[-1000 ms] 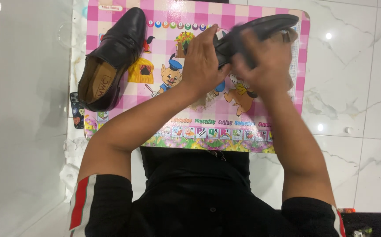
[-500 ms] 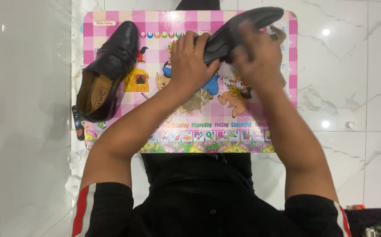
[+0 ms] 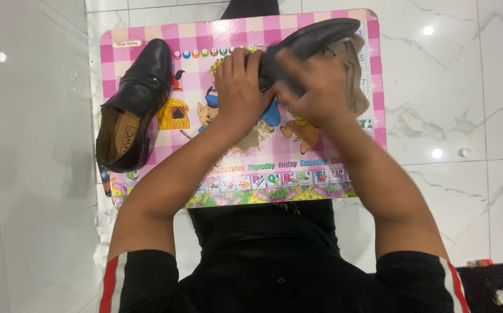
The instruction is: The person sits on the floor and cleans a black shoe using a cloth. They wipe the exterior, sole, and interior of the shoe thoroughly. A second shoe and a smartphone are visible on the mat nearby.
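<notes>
Two black leather shoes share the scene with a small pink-checked table; the white marble floor (image 3: 448, 116) is the largest thing in view, glossy, veined in grey and dotted with bright reflections of ceiling lights; the pink table (image 3: 147, 35) sits over the person's lap, its top printed with cartoon animals, a yellow house, coloured dots and a strip of small pictures along the near edge. Next in size comes the person's black shirt (image 3: 274, 266), with red and white stripes on both short sleeves; both bare forearms reach from it toward the far side of the table. On the left part of the table lies the resting shoe (image 3: 138, 98), a black loafer, sole down, toe pointing far, its tan insole showing at the near end; it lies well apart from the hands. On the far right of the table the held shoe (image 3: 321, 35) is tilted on its side, its dark sole turned up; the left hand (image 3: 241, 87) has its fingers curled tight around the near end of this shoe; the right hand (image 3: 315, 95) lies over the shoe's side, fingers bent and blurred, pressing a beige cloth (image 3: 353, 75) whose loose end hangs out to the right of the hand, touching the shoe.
</notes>
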